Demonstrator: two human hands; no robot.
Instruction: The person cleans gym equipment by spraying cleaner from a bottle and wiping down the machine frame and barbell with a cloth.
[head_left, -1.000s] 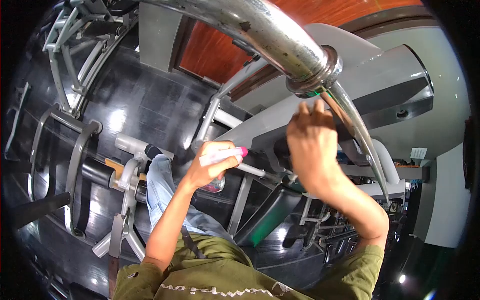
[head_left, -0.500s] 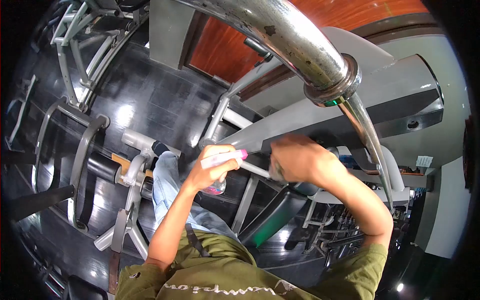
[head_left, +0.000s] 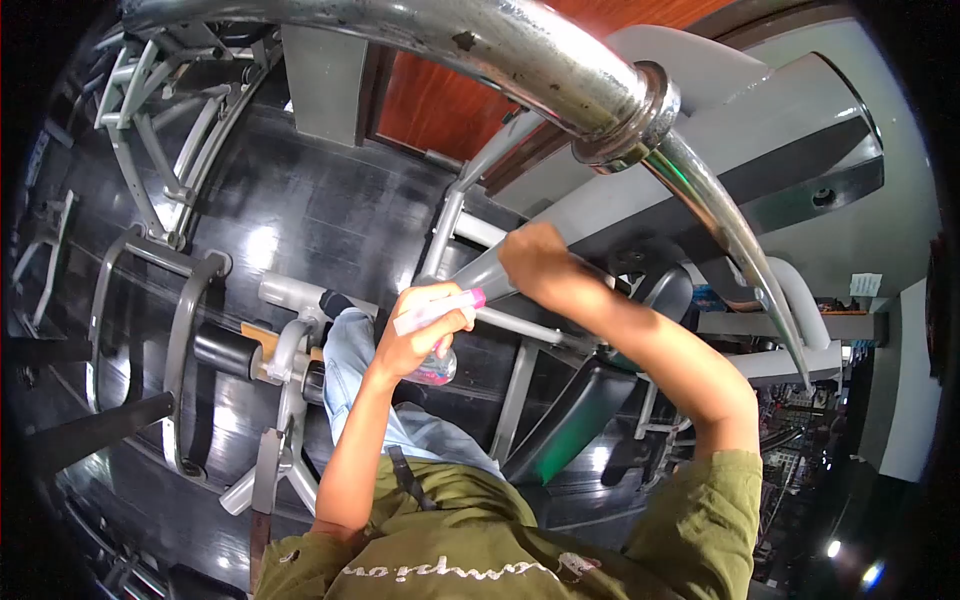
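Observation:
My left hand (head_left: 408, 345) is closed around a spray bottle (head_left: 436, 370) with a whitish head, a pink nozzle tip and a clear lower part. The bottle is held in front of my body, above my legs. Farther right, my right hand (head_left: 535, 262) is curled into a fist at the grey beam (head_left: 590, 205) of a gym machine. It is slightly smeared by motion, and whatever lies under its fingers is hidden. Whether it touches the beam I cannot tell.
A thick worn chrome bar (head_left: 500, 45) with a collar crosses overhead. Below my right arm is a black padded seat (head_left: 575, 420). Other machine frames (head_left: 185, 350) with a black roller pad (head_left: 225, 350) stand at left on the dark tiled floor (head_left: 300, 190).
My right hand has moved up and left along the grey beam. My left hand keeps hold of the spray bottle. The whole view has shifted a little.

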